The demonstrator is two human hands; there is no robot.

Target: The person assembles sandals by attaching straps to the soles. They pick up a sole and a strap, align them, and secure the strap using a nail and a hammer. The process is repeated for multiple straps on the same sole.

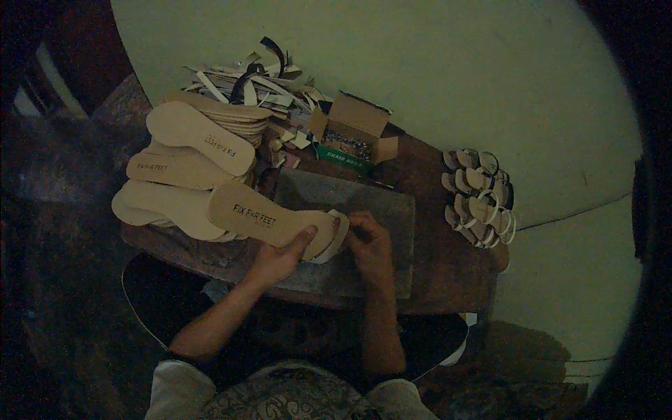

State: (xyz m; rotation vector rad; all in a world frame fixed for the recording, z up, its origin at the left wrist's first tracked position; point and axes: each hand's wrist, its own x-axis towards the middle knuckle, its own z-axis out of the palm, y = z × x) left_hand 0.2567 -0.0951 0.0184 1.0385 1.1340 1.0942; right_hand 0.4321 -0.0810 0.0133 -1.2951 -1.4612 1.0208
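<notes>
A tan shoe insole (pixel 262 215) with dark printing lies in my left hand (pixel 283 260), thumb on top and fingers underneath. Around its right-hand end curves a pale strip (pixel 337 241), partly tucked beneath the insole. My right hand (pixel 369 241) is closed at the upper end of this strip, its fingertips bunched together; anything small between them is hidden. Both hands are above a dark grey slab (pixel 392 210) on the table. Just left of the held insole, more loose insoles (pixel 168 203) are piled, overlapping one another.
Stacked insoles (pixel 248 126) stand behind the loose ones. Beyond is a heap of pale and dark offcuts (pixel 273 91). An open cardboard box (pixel 357 115) holds small metal nails. Several strapped sandals (pixel 479 199) line the right edge of the brown table (pixel 448 280), near a greenish wall.
</notes>
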